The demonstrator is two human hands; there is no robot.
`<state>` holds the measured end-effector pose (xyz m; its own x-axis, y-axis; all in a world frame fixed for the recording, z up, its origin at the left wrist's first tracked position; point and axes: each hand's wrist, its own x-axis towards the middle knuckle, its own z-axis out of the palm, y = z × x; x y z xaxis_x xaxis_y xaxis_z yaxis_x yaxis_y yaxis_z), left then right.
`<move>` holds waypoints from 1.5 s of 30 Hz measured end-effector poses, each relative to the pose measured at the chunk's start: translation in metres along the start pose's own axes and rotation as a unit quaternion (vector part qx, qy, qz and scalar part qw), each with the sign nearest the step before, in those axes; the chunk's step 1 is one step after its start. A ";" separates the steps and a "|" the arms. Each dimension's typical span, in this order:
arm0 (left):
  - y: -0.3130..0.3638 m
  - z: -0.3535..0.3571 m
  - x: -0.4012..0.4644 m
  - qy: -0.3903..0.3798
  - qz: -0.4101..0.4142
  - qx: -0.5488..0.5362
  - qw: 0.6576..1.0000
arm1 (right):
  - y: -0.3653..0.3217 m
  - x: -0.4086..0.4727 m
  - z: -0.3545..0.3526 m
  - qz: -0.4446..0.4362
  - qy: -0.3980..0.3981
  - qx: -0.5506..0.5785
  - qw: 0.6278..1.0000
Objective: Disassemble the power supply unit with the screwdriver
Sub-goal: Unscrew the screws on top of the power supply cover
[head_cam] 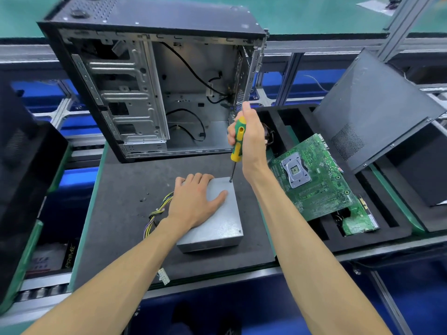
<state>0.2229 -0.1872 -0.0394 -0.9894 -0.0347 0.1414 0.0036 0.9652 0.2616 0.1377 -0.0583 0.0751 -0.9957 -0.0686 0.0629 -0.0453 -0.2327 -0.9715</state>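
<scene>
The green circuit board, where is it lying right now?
The circuit board lies tilted on the black foam tray, to the right of the right hand, with the open computer case behind on the left.

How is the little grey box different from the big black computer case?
The box is small, grey and closed; the case is big, black and open on one side. The box lies flat under the left hand; the case stands tilted behind it. Both are metal and sit on the dark mat.

Only "PRIME" can be read, printed on a black box [70, 256] at lower left.
</scene>
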 end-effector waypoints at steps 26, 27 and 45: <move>0.000 0.002 0.001 -0.011 0.008 0.019 1.000 | -0.010 -0.002 -0.001 0.005 0.068 -0.038 0.997; -0.001 0.003 0.001 -0.011 0.008 0.020 1.000 | -0.011 -0.002 -0.001 0.004 0.068 -0.025 0.997; -0.002 0.001 0.004 -0.038 0.023 0.017 0.999 | 0.009 -0.002 0.001 -0.022 0.075 0.067 0.995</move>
<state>0.2184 -0.1890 -0.0399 -0.9965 0.0288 0.0786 0.0458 0.9736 0.2238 0.1394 -0.0608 0.0660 -0.9944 0.0868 0.0609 -0.0883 -0.3598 -0.9288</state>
